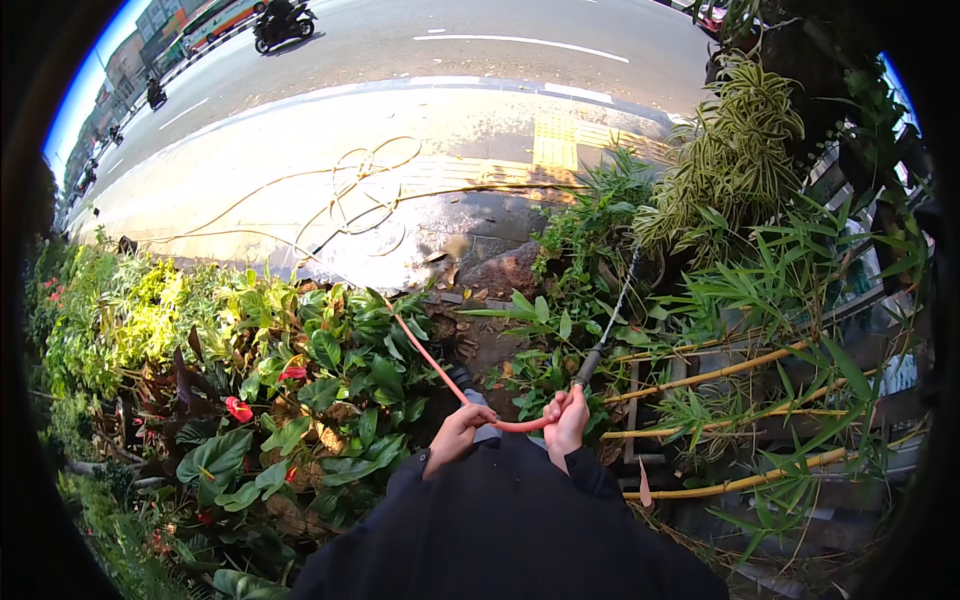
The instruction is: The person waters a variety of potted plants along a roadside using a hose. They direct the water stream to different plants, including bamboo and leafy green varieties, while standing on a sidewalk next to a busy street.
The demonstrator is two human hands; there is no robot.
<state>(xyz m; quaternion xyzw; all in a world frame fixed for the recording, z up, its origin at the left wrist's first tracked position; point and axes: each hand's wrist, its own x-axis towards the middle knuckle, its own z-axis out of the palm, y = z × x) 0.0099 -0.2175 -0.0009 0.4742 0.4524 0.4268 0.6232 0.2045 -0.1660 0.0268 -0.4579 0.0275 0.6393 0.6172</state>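
A pinkish-orange garden hose (429, 358) runs through both hands in front of my dark jacket. My left hand (457, 435) is closed around the hose. Just behind a dark hose nozzle (589, 367), my right hand (564, 421) grips the hose end. From the nozzle's tip a narrow stream of water (616, 309) shoots up and to the right. It reaches the potted greenery below a variegated, strap-leaved plant (739, 150). Between my hands the hose sags in a short curve. Leaves hide where the water lands.
Anthurium plants with red blooms (238, 409) crowd my left. Yellow bamboo stems (705, 375) reach in from the right. Loops of hose (360, 187) lie on the sunlit pavement (247, 195). Beyond it is a road (510, 49) with a motorcycle (283, 26). Bare soil (491, 341) lies between the plants.
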